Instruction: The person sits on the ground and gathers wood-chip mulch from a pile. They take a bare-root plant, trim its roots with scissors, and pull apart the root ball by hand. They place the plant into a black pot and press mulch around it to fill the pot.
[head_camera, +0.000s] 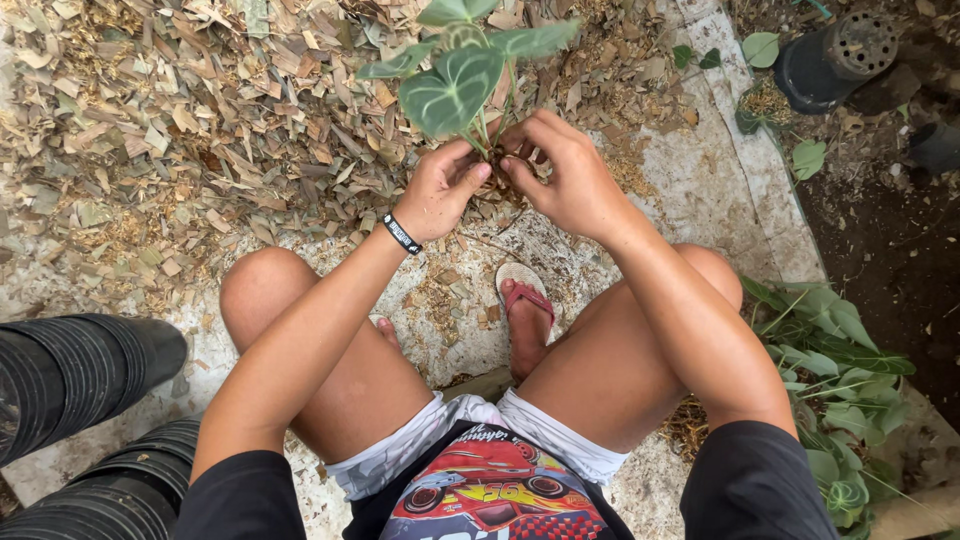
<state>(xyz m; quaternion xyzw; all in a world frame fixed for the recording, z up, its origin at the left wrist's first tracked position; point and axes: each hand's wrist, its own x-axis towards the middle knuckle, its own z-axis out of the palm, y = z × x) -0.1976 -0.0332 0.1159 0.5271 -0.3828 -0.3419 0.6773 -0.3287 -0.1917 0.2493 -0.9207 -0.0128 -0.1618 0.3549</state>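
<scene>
A small plant (455, 85) with heart-shaped green leaves and pale veins stands upright above a heap of dry chopped leaves (180, 130). My left hand (440, 190), a black band on its wrist, pinches the base of the stems from the left. From the right, my right hand (565, 175) grips the same stem base and root clump. Both hands touch each other around the roots, which are mostly hidden by the fingers. My knees and a foot in a red-strapped sandal (525, 295) are below the hands.
Stacks of black plastic pots (75, 365) lie at the lower left. More green plants (835, 360) lie at the right by my knee. A black pot (830, 55) lies on dark soil at the top right. A pale sheet (700, 190) covers the ground.
</scene>
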